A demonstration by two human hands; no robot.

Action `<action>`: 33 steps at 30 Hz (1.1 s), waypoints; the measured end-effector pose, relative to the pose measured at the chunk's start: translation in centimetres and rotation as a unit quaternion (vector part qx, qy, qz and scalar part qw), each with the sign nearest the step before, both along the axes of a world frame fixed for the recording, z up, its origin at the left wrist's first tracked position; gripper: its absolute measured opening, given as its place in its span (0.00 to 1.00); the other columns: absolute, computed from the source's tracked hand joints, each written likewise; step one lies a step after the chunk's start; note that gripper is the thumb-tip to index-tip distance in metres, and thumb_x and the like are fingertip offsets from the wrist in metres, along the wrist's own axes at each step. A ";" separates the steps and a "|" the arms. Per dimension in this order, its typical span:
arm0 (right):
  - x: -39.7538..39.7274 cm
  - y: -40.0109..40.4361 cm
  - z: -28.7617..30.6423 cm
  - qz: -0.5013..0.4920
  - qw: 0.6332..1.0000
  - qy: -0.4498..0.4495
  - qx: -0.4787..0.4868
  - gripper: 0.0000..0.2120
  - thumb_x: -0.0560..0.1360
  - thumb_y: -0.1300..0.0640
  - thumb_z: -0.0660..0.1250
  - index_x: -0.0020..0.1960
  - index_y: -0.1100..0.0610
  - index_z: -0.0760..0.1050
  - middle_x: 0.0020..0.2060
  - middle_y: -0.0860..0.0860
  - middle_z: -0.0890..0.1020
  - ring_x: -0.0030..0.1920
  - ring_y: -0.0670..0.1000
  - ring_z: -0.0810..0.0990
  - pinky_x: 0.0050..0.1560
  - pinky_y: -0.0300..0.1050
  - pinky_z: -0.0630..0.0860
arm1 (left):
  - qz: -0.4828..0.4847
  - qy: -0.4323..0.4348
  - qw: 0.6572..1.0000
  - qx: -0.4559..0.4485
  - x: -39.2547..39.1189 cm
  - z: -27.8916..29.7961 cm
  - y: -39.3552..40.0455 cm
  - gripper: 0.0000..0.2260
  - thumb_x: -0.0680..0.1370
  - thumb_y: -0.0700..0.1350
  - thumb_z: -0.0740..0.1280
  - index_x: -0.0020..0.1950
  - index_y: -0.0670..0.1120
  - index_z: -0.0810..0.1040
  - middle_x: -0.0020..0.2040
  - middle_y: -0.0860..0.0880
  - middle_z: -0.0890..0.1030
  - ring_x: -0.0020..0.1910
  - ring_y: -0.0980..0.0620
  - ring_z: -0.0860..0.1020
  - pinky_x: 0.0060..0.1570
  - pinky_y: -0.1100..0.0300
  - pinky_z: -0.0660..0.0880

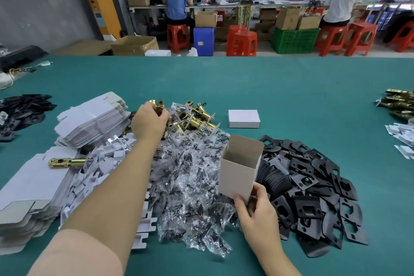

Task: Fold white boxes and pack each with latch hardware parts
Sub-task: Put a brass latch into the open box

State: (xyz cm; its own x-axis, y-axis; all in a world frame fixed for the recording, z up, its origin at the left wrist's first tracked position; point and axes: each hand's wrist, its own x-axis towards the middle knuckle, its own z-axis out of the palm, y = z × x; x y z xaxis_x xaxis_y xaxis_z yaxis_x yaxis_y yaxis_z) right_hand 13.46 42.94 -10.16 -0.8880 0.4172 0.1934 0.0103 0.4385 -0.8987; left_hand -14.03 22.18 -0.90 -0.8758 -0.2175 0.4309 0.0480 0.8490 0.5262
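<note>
From the head camera I see my left hand [149, 121] stretched to the middle of the frame, fingers curled down into the pile of brass-coloured cylindrical latch bolts [190, 117]; it appears to pinch one, though I cannot tell which piece it has. My right hand [255, 208], lower right of centre, grips the bottom end of an upright, open-topped white cardboard box [240, 168], thumb on the near face and fingers behind. The box stands above the border between the heap of clear plastic bags of dark screws [190, 186] and the pile of flat black metal strike plates [313, 188] to its right. A closed white box [244, 118] lies flat on the green table mat [291, 83], just right of the latch bolts. At the left of the frame sit stacks of flat unfolded white box blanks [94, 119], with one brass latch bolt [67, 162] lying on the nearer stack, and white cardboard inserts [107, 159] strewn beside my forearm. In the upper frame, people sit on red plastic stools [178, 37] at a far workbench.
</note>
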 end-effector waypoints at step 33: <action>0.3 0.2 -0.1 0.031 0.999 0.025 0.002 0.16 0.79 0.53 0.72 0.60 0.39 0.71 0.48 0.38 0.83 0.46 0.39 0.80 0.40 0.28 0.72 | -0.469 -0.105 0.810 0.335 18.0 11.4 1.2 0.05 0.76 0.40 0.72 0.52 0.42 0.82 0.46 0.42 0.87 0.47 0.41 0.87 0.47 0.52 0.84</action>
State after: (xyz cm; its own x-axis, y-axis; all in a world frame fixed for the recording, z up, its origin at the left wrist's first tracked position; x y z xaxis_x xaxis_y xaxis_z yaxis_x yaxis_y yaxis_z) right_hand 13.79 43.11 -10.22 -0.9013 0.3607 0.2400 -0.0623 0.4404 -0.8956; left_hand 4.01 23.35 10.55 -0.8298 0.4629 0.3118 0.3570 0.0107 0.9341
